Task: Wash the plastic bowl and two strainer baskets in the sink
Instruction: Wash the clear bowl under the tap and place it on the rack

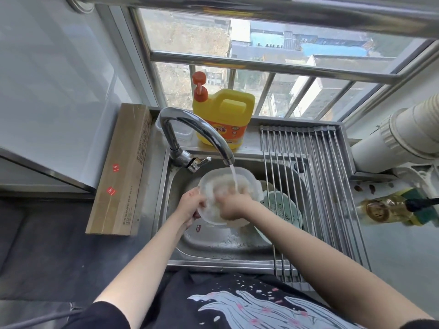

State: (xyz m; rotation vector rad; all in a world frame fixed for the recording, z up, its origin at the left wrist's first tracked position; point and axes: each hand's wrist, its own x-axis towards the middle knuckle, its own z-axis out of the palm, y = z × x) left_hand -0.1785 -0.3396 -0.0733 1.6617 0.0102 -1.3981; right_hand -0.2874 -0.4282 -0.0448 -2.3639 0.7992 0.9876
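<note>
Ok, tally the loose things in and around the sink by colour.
Clear: 2, the plastic bowl and a small lidded box
Green: 1, a strainer basket
Yellow: 1, the detergent jug
Brown: 1, the cardboard box
Total: 5

We look from one head-worn camera, steeply down and forward at the sink, close in. The window fills the top; wide-angle edges seem bent.
</note>
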